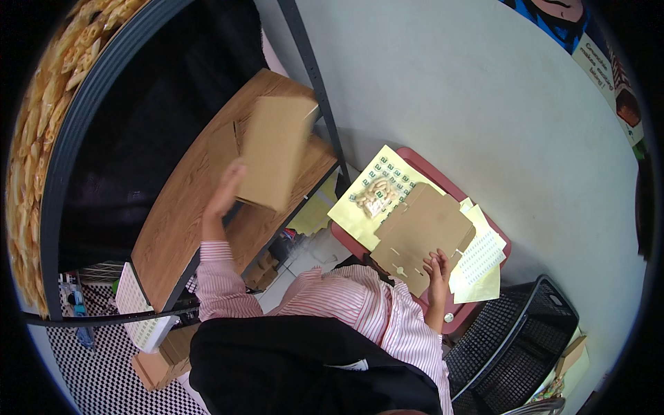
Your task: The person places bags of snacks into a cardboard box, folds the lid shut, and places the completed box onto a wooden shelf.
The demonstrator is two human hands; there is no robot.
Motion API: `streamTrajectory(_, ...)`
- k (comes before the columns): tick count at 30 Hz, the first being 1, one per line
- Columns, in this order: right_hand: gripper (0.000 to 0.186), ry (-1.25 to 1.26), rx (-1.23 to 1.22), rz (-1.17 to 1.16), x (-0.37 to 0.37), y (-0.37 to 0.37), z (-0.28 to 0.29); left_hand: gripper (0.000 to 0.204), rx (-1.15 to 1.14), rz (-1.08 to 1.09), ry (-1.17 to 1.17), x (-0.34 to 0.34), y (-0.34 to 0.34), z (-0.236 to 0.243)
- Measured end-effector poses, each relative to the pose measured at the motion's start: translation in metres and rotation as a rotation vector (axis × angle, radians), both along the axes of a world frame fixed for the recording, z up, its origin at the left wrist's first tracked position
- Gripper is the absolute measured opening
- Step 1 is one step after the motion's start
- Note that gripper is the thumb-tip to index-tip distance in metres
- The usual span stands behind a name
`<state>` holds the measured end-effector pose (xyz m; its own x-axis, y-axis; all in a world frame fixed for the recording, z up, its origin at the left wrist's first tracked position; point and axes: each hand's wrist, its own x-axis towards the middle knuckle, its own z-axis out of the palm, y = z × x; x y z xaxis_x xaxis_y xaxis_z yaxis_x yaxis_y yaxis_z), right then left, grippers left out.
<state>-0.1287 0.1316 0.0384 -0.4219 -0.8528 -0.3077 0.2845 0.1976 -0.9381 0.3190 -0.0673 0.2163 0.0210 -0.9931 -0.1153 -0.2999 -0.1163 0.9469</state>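
Observation:
My left hand (226, 188) grips the left edge of a brown cardboard box (277, 149), which is tilted and slightly blurred above the wooden shelf. My right hand (436, 271) is open, fingers a little spread, at the near right edge of a flat, unfolded cardboard box blank (430, 225). That blank lies on a red tray-like tabletop (430, 166), partly over a yellow printed sheet (387, 166). A small clear bag of pale tube-shaped pieces (377, 197) rests on the sheet. Further yellow and white printed papers (478, 259) lie right of the blank.
A wood-grain shelf (180, 207) with a dark metal frame stands at left. Black plastic baskets (512, 346) sit at lower right beside a pale wall (443, 76). Bags of pale tubes (79, 55) fill the far left edge. Cardboard boxes (162, 360) are on the checkered floor.

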Motion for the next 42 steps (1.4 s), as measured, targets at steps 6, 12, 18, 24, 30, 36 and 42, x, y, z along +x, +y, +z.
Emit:
streamTrajectory(6, 0.062, -0.402, -0.272, 0.413, 0.035, -0.054, 0.049, 0.04, 0.158, -0.799, -0.125, -0.099, 0.006, 0.014)
streamTrajectory(12, 0.059, -0.105, -0.169, 0.55, 0.062, -0.084, 0.083, 0.057, 0.207, -0.714, -0.021, -0.117, 0.028, -0.035)
streamTrajectory(18, 0.052, -0.516, -0.123, 0.113, 0.08, -0.085, 0.067, 0.066, 0.102, 0.255, 0.613, -0.123, 0.073, -0.092)
streamTrajectory(24, 0.059, -0.058, -0.185, 0.685, 0.101, -0.081, 0.068, 0.06, 0.041, 0.1, 0.607, -0.172, 0.105, -0.11)
streamTrajectory(30, 0.052, -0.089, -0.254, 0.667, 0.07, -0.073, 0.057, 0.063, -0.19, 0.274, 0.377, -0.081, 0.06, 0.0)
streamTrajectory(36, 0.044, -0.026, -0.088, 0.501, 0.037, -0.041, 0.034, 0.065, -0.12, 0.36, 0.116, 0.063, 0.012, 0.049)
streamTrajectory(42, 0.046, -0.065, -0.073, 0.48, 0.042, -0.036, 0.025, 0.067, 0.026, 0.313, -0.044, 0.101, -0.041, -0.006)
